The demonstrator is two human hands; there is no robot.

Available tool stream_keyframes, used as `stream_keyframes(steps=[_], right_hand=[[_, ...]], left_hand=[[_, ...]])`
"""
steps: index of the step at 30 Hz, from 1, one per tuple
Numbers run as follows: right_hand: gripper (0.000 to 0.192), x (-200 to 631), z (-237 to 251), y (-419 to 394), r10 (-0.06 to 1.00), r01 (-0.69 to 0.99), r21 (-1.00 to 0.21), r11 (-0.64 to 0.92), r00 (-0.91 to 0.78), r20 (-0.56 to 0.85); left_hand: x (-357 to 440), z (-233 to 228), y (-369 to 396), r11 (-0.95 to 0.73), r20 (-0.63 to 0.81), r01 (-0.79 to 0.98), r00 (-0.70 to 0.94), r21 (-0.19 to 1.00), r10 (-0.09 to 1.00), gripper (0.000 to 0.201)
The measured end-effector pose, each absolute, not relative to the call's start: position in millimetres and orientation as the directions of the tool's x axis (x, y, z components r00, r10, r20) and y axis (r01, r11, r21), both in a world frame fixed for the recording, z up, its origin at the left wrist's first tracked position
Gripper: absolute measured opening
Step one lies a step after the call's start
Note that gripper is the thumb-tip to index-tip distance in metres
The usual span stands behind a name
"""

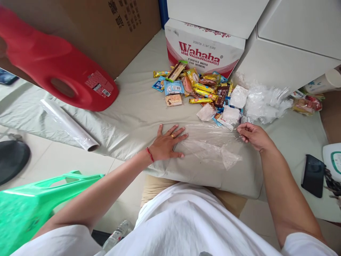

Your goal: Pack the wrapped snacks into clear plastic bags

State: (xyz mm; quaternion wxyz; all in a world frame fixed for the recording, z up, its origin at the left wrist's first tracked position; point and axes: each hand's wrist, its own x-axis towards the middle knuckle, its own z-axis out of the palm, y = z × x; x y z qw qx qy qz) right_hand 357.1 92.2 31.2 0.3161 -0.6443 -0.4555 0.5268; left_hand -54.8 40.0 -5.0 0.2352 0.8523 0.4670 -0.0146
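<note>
A sheet of clear plastic wrap (210, 138) lies stretched and creased on the cloth-covered surface (128, 117). My left hand (167, 142) rests flat, fingers spread, at the wrap's left end. At its right end, my right hand (252, 134) pinches the film's edge between thumb and fingers. Just beyond the wrap is a pile of packaged snacks (204, 89), with yellow, blue and brown wrappers. Whitish wrapped blocks (231, 115) sit at the near side of the pile, close to my right hand. Crumpled clear plastic (266, 103) lies to their right.
A white Wahaha carton (199, 49) stands behind the snacks. On the left are a red jug (61, 71), a roll of film (70, 124) and a green plastic stool (39, 199). A dark phone (313, 175) lies at the right. Below stands a clear bottle (116, 235).
</note>
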Motion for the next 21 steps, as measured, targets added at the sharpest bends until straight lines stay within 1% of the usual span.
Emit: stream_keyframes(steps=[2, 3, 5, 6, 8, 9, 12, 15, 16, 18, 20, 21], right_hand=[[0.054, 357.7, 33.1, 95.1, 0.922, 0.295, -0.878, -0.377, 0.024, -0.387], [0.053, 355.6, 33.5, 94.7, 0.922, 0.309, -0.874, -0.374, 0.02, -0.388], [0.05, 348.1, 32.2, 91.6, 0.922, 0.315, -0.874, -0.371, 0.013, -0.387], [0.048, 343.4, 30.4, 89.5, 0.923, 0.309, -0.877, -0.369, 0.013, -0.384], [0.047, 334.8, 25.0, 86.2, 0.932, 0.283, -0.891, -0.355, 0.039, -0.359], [0.048, 331.8, 22.2, 85.4, 0.94, 0.267, -0.902, -0.34, 0.068, -0.334], [0.052, 331.7, 17.5, 84.1, 0.961, 0.218, -0.947, -0.235, 0.197, -0.193], [0.055, 342.1, 20.3, 73.1, 0.945, 0.228, -0.966, -0.125, 0.323, -0.046], [0.055, 345.2, 21.8, 65.3, 0.934, 0.251, -0.959, -0.129, 0.355, -0.033], [0.061, 346.5, 23.1, 44.5, 0.919, 0.295, -0.934, -0.2, 0.386, -0.075], [0.071, 338.8, 21.4, 21.8, 0.924, 0.334, -0.902, -0.275, 0.352, -0.151], [0.076, 332.1, 20.1, 12.1, 0.933, 0.354, -0.89, -0.288, 0.313, -0.177]], left_hand=[[-52.1, 0.5, 39.9, -0.445, -0.258, 0.795, 0.57, 0.411, 0.78, 0.083], [-48.4, 3.8, 39.1, -0.423, -0.264, 0.799, 0.558, 0.428, 0.787, 0.075], [-35.0, 9.3, 36.1, -0.311, -0.271, 0.836, 0.461, 0.453, 0.845, 0.059], [-25.4, 10.9, 34.0, -0.233, -0.264, 0.86, 0.38, 0.454, 0.887, 0.058], [-3.5, 10.4, 29.1, -0.103, -0.221, 0.895, 0.216, 0.433, 0.951, 0.063], [7.2, 8.3, 26.8, -0.074, -0.189, 0.906, 0.166, 0.417, 0.968, 0.067], [29.2, -2.6, 22.0, -0.087, -0.126, 0.923, 0.143, 0.375, 0.982, 0.089], [34.1, -11.2, 20.8, -0.109, -0.122, 0.933, 0.16, 0.344, 0.98, 0.105], [33.7, -12.3, 20.9, -0.114, -0.127, 0.935, 0.165, 0.335, 0.978, 0.109], [32.6, -12.3, 21.2, -0.122, -0.142, 0.939, 0.176, 0.321, 0.974, 0.115], [32.0, -10.4, 21.6, -0.127, -0.168, 0.943, 0.186, 0.308, 0.968, 0.119], [31.7, -9.1, 22.0, -0.128, -0.184, 0.945, 0.189, 0.3, 0.965, 0.121]])
